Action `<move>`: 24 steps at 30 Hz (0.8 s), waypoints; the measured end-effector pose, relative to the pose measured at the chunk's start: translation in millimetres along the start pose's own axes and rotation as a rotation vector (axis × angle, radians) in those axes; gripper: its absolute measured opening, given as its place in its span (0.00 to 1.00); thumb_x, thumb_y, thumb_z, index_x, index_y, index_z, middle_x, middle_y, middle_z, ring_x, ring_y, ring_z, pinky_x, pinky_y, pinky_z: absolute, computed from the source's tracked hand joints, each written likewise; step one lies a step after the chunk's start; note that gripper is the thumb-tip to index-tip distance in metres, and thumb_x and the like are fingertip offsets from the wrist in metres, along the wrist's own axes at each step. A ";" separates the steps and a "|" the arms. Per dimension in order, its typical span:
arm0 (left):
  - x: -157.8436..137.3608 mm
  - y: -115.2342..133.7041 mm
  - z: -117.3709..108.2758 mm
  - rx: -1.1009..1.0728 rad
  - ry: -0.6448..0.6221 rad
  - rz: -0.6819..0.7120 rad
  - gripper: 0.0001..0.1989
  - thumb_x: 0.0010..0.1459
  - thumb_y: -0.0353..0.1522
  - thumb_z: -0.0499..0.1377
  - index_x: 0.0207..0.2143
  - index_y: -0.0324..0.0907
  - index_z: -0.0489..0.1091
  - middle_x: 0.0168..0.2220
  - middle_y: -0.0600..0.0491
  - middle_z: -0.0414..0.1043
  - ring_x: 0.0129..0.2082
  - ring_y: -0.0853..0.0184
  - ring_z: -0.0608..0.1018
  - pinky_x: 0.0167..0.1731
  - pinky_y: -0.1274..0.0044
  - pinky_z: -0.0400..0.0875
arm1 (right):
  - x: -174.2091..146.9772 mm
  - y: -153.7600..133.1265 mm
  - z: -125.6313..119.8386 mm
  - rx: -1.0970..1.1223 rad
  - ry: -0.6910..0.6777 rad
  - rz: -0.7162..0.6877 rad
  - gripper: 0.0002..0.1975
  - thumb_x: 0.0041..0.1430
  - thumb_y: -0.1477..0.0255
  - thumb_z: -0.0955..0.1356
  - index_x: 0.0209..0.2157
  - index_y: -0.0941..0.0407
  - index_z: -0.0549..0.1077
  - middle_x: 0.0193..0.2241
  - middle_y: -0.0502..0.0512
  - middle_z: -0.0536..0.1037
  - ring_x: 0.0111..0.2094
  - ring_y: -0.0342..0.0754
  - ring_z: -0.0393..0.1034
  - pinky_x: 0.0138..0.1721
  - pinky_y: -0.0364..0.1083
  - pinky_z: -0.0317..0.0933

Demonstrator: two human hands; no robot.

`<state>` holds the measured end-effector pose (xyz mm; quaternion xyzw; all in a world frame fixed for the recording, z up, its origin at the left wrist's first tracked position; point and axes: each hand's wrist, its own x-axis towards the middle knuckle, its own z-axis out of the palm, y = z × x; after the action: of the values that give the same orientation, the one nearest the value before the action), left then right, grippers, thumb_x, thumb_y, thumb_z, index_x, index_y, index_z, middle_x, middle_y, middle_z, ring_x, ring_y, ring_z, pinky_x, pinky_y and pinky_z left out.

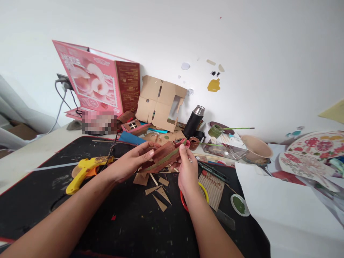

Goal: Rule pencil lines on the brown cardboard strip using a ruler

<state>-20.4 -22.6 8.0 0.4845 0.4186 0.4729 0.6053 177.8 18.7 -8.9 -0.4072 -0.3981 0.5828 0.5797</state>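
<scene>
One pale table bears a black mat. Above it, the left hand and the right hand are closed on a brown piece with a green strip, holding it tilted between them. Small cardboard scraps lie below on the mat.

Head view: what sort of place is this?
Probably a home or studio craft desk, though which isn't clear: a yellow glue gun, cut cardboard scraps and what looks like green paint in a small white dish.
</scene>
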 end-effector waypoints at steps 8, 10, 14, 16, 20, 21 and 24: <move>2.5 -1.4 0.9 -0.014 0.051 -0.036 0.30 0.55 0.53 0.76 0.51 0.47 0.74 0.43 0.54 0.77 0.37 0.66 0.80 0.35 0.76 0.75 | -1.7 2.3 0.4 -0.017 -0.006 0.023 0.29 0.54 0.42 0.79 0.38 0.53 0.78 0.21 0.46 0.77 0.22 0.52 0.77 0.22 0.49 0.72; 2.7 -1.7 1.6 -0.013 0.062 -0.033 0.31 0.55 0.53 0.77 0.52 0.47 0.73 0.45 0.54 0.78 0.36 0.67 0.79 0.35 0.77 0.74 | -1.6 3.1 0.9 -0.018 -0.006 0.021 0.29 0.54 0.42 0.79 0.38 0.53 0.78 0.20 0.46 0.76 0.21 0.51 0.76 0.22 0.49 0.72; 0.8 -0.7 2.4 0.004 0.066 -0.038 0.34 0.57 0.55 0.74 0.56 0.48 0.70 0.47 0.53 0.79 0.34 0.68 0.79 0.33 0.77 0.73 | -1.2 2.8 1.4 -0.009 0.024 0.014 0.30 0.52 0.41 0.80 0.38 0.53 0.78 0.19 0.45 0.75 0.19 0.50 0.73 0.21 0.48 0.71; -0.5 1.1 2.1 0.019 0.055 -0.038 0.34 0.58 0.58 0.72 0.56 0.48 0.70 0.49 0.51 0.79 0.36 0.66 0.80 0.34 0.76 0.74 | -1.0 2.2 1.2 -0.007 0.030 0.009 0.31 0.51 0.41 0.80 0.38 0.54 0.79 0.20 0.46 0.77 0.19 0.50 0.73 0.20 0.47 0.70; -1.9 2.6 1.2 0.138 0.004 0.057 0.35 0.58 0.56 0.73 0.59 0.48 0.69 0.60 0.45 0.76 0.54 0.54 0.82 0.49 0.68 0.80 | -0.3 1.6 0.9 -0.008 0.023 0.003 0.31 0.52 0.41 0.80 0.40 0.54 0.79 0.23 0.49 0.81 0.20 0.51 0.75 0.17 0.46 0.65; -2.2 1.6 1.2 0.204 -0.003 0.103 0.36 0.59 0.55 0.73 0.61 0.49 0.67 0.63 0.44 0.74 0.58 0.52 0.81 0.52 0.66 0.80 | 0.1 1.7 0.9 -0.005 0.023 0.002 0.31 0.53 0.41 0.80 0.41 0.54 0.79 0.23 0.50 0.82 0.20 0.51 0.75 0.16 0.46 0.64; -3.1 -4.7 2.3 0.449 0.010 0.209 0.40 0.59 0.50 0.74 0.66 0.51 0.61 0.68 0.43 0.70 0.59 0.51 0.82 0.55 0.62 0.80 | 1.6 2.0 0.4 0.009 0.034 -0.004 0.31 0.53 0.42 0.80 0.41 0.55 0.79 0.25 0.51 0.83 0.20 0.51 0.76 0.15 0.45 0.62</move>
<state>-18.0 -26.5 3.9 0.6453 0.4637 0.4306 0.4280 176.7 20.3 -10.7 -0.4135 -0.3862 0.5766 0.5894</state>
